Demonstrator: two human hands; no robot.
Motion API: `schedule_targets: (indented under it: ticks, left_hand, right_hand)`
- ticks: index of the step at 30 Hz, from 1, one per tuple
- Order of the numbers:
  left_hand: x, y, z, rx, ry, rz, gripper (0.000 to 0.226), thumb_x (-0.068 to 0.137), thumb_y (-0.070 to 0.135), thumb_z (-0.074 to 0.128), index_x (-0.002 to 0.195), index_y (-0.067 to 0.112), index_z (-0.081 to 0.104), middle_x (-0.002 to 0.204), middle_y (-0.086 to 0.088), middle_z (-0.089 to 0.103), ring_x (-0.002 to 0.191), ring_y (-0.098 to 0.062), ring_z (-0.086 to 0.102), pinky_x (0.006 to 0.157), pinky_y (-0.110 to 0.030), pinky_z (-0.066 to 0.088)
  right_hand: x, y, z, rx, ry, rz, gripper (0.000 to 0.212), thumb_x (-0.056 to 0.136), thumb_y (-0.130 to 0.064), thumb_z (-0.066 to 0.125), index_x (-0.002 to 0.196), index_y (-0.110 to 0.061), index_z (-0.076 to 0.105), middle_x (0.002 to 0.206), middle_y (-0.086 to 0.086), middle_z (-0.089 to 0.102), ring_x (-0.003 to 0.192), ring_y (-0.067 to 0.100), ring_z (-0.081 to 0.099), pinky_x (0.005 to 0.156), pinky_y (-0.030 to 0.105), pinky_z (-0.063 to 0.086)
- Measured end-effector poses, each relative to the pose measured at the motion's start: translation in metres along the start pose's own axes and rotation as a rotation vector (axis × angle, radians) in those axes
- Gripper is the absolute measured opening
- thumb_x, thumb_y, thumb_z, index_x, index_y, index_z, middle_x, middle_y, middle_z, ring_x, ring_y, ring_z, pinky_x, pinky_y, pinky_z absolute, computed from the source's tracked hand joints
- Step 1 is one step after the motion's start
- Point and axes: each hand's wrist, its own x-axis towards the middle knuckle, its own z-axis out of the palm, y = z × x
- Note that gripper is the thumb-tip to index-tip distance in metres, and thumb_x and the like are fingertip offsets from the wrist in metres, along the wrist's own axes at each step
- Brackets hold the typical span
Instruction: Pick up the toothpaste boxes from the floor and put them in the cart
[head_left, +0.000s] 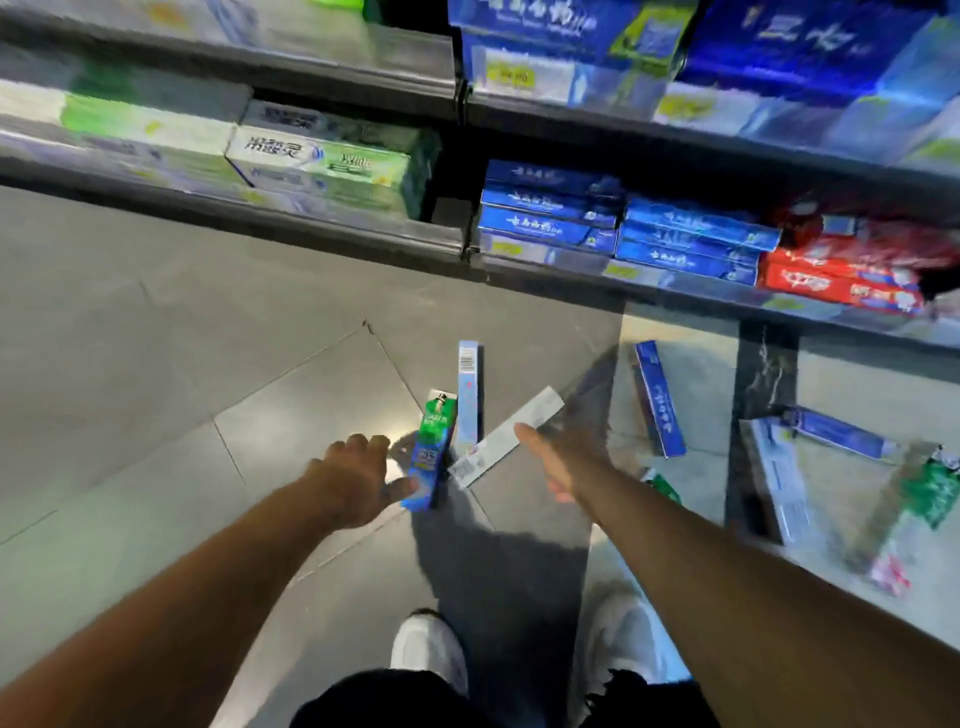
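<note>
Shelving (457, 93) runs across the top of the view, stocked with green-and-white, blue and red toothpaste cartons; it is store stock and, by my reading, no part of the task. Below it lies the grey tiled floor (156, 364).

At the right stands what appears to be the cart (769, 395) — a clear-walled bin with a dark upright. Through its wall several boxes show: a dark blue box (658, 400), a second blue box (836, 432), a pale box (779, 483) and a green-and-white box (919, 509). Whether all rest inside the cart or some lie beyond it cannot be told; the picture is blurred there.

Progress, as judged: partly done. Three boxes remain on the floor close together — a light blue box (468, 397), a white box (506, 436) lying aslant, and a green-and-blue box (431, 452).

The left hand (353, 483) has its fingers spread and clasps nothing; its thumb lies at, perhaps touching, the lower end of the green-and-blue box. The right hand (558, 457) is flat, fingers straight, fingertips at the white box, gripping nothing.

White shoes (431, 649) stand beneath.
</note>
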Motion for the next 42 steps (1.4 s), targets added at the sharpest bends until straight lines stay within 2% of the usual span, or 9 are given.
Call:
schedule_targets:
  ticks: [2, 3, 8, 11, 16, 21, 29, 38, 42]
  left_hand:
    - [0.028, -0.002, 0.006, -0.062, -0.026, 0.033, 0.076, 0.095, 0.062, 0.044, 0.150, 0.013, 0.029, 0.148, -0.014, 0.041, 0.136, -0.031, 0.039, 0.111, -0.039, 0.035]
    - [0.038, 0.001, 0.007, -0.082, -0.035, 0.060, 0.073, 0.097, 0.059, 0.042, 0.151, 0.012, 0.027, 0.149, -0.015, 0.040, 0.136, -0.030, 0.038, 0.110, -0.035, 0.033]
    - [0.073, 0.000, 0.018, -0.109, -0.042, 0.155, 0.067, 0.100, 0.054, 0.042, 0.152, 0.014, 0.027, 0.152, -0.011, 0.037, 0.137, -0.027, 0.037, 0.110, -0.032, 0.033]
    - [0.088, -0.012, 0.027, -0.149, -0.044, 0.176, 0.074, 0.096, 0.060, 0.044, 0.154, 0.018, 0.025, 0.155, -0.006, 0.036, 0.139, -0.025, 0.034, 0.113, -0.036, 0.032]
    - [0.097, -0.031, 0.039, -0.201, -0.045, 0.125, 0.082, 0.091, 0.066, 0.044, 0.155, 0.019, 0.023, 0.157, -0.006, 0.034, 0.142, -0.024, 0.033, 0.114, -0.037, 0.033]
    - [0.098, -0.026, 0.040, -0.195, -0.051, 0.178, 0.069, 0.099, 0.055, 0.043, 0.155, 0.020, 0.023, 0.158, -0.003, 0.032, 0.141, -0.024, 0.031, 0.113, -0.035, 0.031]
    - [0.144, 0.008, 0.070, -0.284, 0.053, 0.046, 0.101, 0.066, 0.086, 0.057, 0.139, 0.019, 0.034, 0.129, -0.006, 0.050, 0.115, -0.027, 0.053, 0.095, -0.045, 0.051]
    - [0.157, 0.028, 0.073, -0.381, 0.099, -0.064, 0.066, 0.077, 0.041, 0.081, 0.118, 0.012, 0.037, 0.110, -0.005, 0.058, 0.101, -0.025, 0.063, 0.078, -0.034, 0.054]
    - [0.114, -0.003, 0.026, -0.843, 0.014, -0.063, 0.042, 0.079, 0.018, 0.082, 0.107, 0.004, 0.054, 0.102, -0.016, 0.067, 0.089, -0.034, 0.070, 0.070, -0.048, 0.062]
  right_hand:
    - [0.030, 0.007, 0.015, 0.051, -0.017, 0.028, 0.055, 0.082, -0.071, 0.059, 0.090, -0.017, 0.057, 0.073, -0.004, 0.045, 0.067, 0.014, 0.049, 0.081, 0.034, 0.055]
    - [0.040, 0.007, 0.021, 0.112, -0.022, 0.061, 0.048, 0.088, -0.062, 0.060, 0.098, -0.016, 0.056, 0.077, -0.003, 0.048, 0.070, 0.014, 0.052, 0.077, 0.028, 0.057]
    - [0.093, 0.005, 0.059, 0.144, 0.041, 0.089, 0.082, 0.080, -0.070, 0.062, 0.130, -0.007, 0.049, 0.123, 0.008, 0.058, 0.103, 0.025, 0.063, 0.091, 0.041, 0.057]
    - [0.118, 0.010, 0.078, 0.220, 0.060, 0.129, 0.102, 0.063, -0.077, 0.070, 0.132, -0.008, 0.042, 0.123, 0.011, 0.060, 0.094, 0.028, 0.067, 0.072, 0.040, 0.063]
    - [0.131, 0.010, 0.089, 0.357, 0.156, 0.164, 0.085, 0.065, -0.065, 0.079, 0.123, -0.015, 0.042, 0.110, 0.009, 0.065, 0.082, 0.025, 0.070, 0.049, 0.032, 0.060]
    - [0.128, 0.007, 0.066, 0.290, 0.163, 0.134, 0.068, 0.071, -0.033, 0.088, 0.118, -0.007, 0.047, 0.106, 0.015, 0.070, 0.082, 0.029, 0.073, 0.060, 0.043, 0.063]
    - [0.079, -0.023, -0.045, 0.108, -0.098, -0.154, 0.029, 0.083, -0.006, 0.075, 0.105, -0.016, 0.059, 0.100, 0.005, 0.073, 0.086, 0.023, 0.072, 0.074, 0.047, 0.062]
    - [0.077, -0.001, -0.070, 0.013, -0.055, -0.176, 0.040, 0.077, -0.009, 0.083, 0.111, -0.016, 0.063, 0.101, 0.008, 0.076, 0.087, 0.026, 0.075, 0.075, 0.053, 0.061]
    - [0.052, -0.016, -0.064, 0.007, -0.041, -0.197, 0.044, 0.073, -0.014, 0.086, 0.112, -0.016, 0.065, 0.101, 0.007, 0.076, 0.086, 0.025, 0.074, 0.074, 0.049, 0.062]
